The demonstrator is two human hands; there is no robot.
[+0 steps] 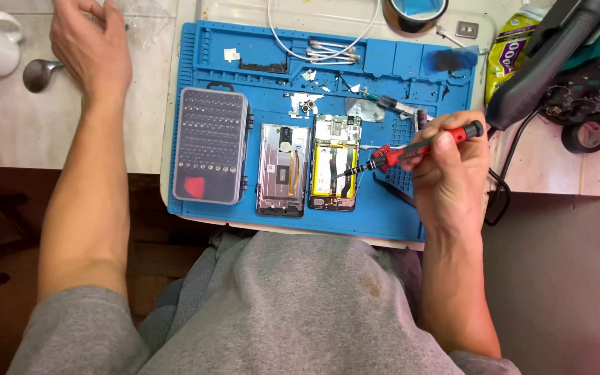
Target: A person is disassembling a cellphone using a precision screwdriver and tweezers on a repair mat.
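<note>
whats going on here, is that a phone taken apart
Yes. A person sits at a blue repair mat with an opened phone on it, its battery and board exposed, and the removed back cover lying just beside it. The right hand holds a red precision screwdriver with its tip down on the phone's inside. The left hand rests off the mat on the tiled surface, near a spoon. A case of screwdriver bits lies on the mat's left side.

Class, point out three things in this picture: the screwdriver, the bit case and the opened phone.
screwdriver (421, 144): head view, on its red handle.
bit case (211, 142): head view, middle of its clear lid.
opened phone (334, 163): head view, on its yellow-edged battery.
</note>
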